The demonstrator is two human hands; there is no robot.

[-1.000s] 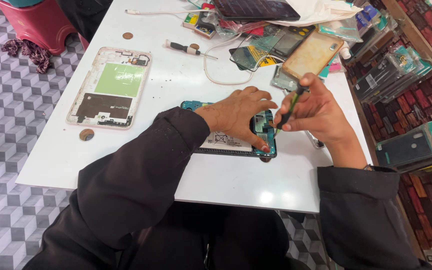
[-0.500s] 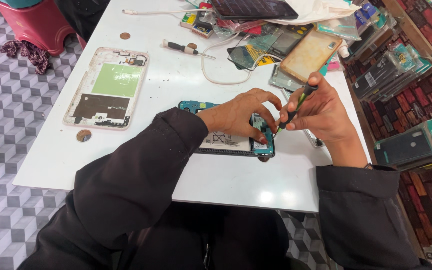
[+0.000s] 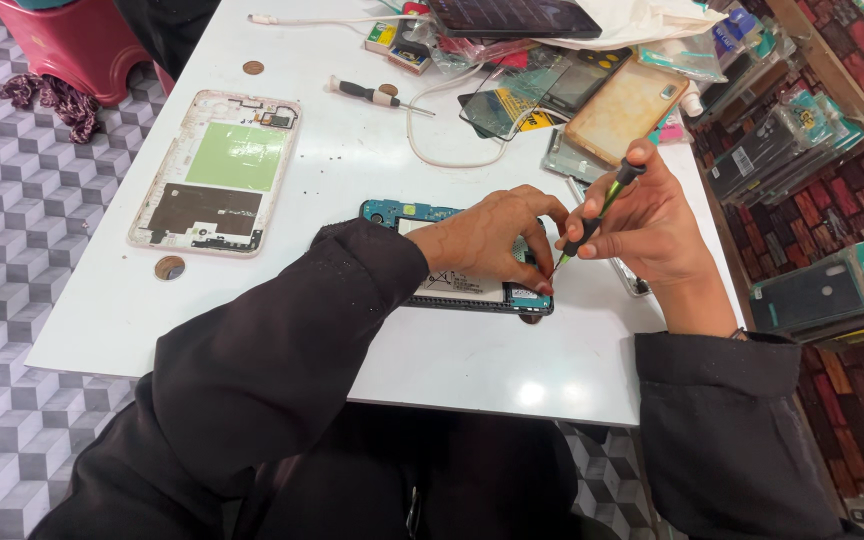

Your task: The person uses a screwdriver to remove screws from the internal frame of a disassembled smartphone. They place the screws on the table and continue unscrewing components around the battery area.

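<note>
An opened phone (image 3: 432, 255) with a blue-green circuit board lies flat on the white table (image 3: 352, 180). My left hand (image 3: 487, 240) rests across its right end, fingers pressing it down. My right hand (image 3: 642, 220) grips a thin green-and-black screwdriver (image 3: 597, 215), held slanted with its tip down at the phone's right end, right beside my left fingertips. Most of the phone's right half is hidden under my left hand.
A pale phone frame (image 3: 220, 172) lies at the left, with a coin (image 3: 169, 267) below it. A second screwdriver (image 3: 377, 95), a white cable (image 3: 432, 150), phone cases and packets crowd the table's far right. A red stool (image 3: 77, 40) stands on the tiled floor.
My right hand has lifted and tilted the screwdriver slightly while my left fingers shifted on the phone. The view has shifted a little.
</note>
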